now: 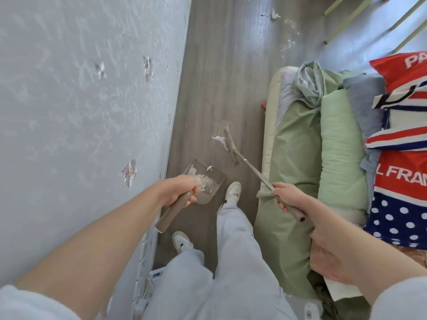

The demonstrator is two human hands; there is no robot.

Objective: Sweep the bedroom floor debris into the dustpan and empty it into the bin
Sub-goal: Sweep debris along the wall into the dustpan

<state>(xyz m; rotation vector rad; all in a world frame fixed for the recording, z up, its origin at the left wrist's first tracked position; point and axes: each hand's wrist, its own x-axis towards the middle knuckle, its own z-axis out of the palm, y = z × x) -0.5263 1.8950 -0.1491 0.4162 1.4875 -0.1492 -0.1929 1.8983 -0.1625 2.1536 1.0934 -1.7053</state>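
My left hand [178,192] grips the taupe handle of a clear dustpan [208,181] held low over the wood floor, with white paper scraps lying in its tray. My right hand [288,199] grips the thin handle of a taupe broom [231,146], whose head rests on the floor ahead of the pan. A white paper scrap [218,139] lies against the broom head's left side. More white debris [275,15] is scattered on the floor farther ahead. No bin is in view.
A pale patterned wall [80,100] runs along the left. A bed with green bedding [300,146] and a red, white and blue blanket [402,135] lines the right. My legs and white shoes [232,192] stand in the narrow floor strip. Green furniture legs [346,26] stand at the far right.
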